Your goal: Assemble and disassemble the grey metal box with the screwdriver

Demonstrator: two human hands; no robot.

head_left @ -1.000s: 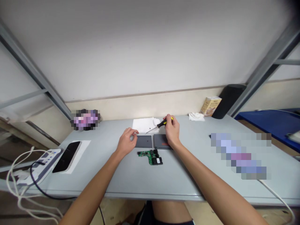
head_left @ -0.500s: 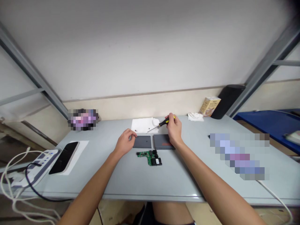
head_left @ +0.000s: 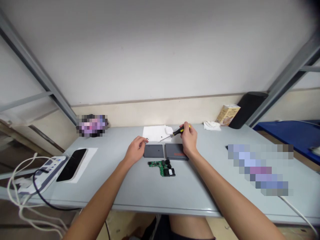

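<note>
My right hand (head_left: pixel 189 138) grips a black-and-yellow screwdriver (head_left: pixel 178 130), its thin shaft slanting down to the left over white paper (head_left: pixel 153 132). Beneath that hand lies a dark grey casing (head_left: pixel 172 151) with reddish marking and a row of slots along its front. My left hand (head_left: pixel 135 149) is at the left edge of a flat dark grey cover plate (head_left: pixel 153 151), its index finger stretched toward tiny dark screws (head_left: pixel 147 139) on the paper. Nothing shows in its fingers. A green circuit board (head_left: pixel 161 166) with black parts lies in front of the plate.
A small white case (head_left: pixel 168 130) sits on the paper. Left are a phone (head_left: pixel 72 165) and a power strip (head_left: pixel 46 173) with cables. Crumpled tissue (head_left: pixel 212 125), a yellow carton (head_left: pixel 227 115) and a black cylinder (head_left: pixel 247 110) stand at the back right. Two blurred objects flank the desk.
My left index finger has moved from the plate's far left corner up toward the screws. The screwdriver stays nearly in place over the paper. The whole view has shifted slightly.
</note>
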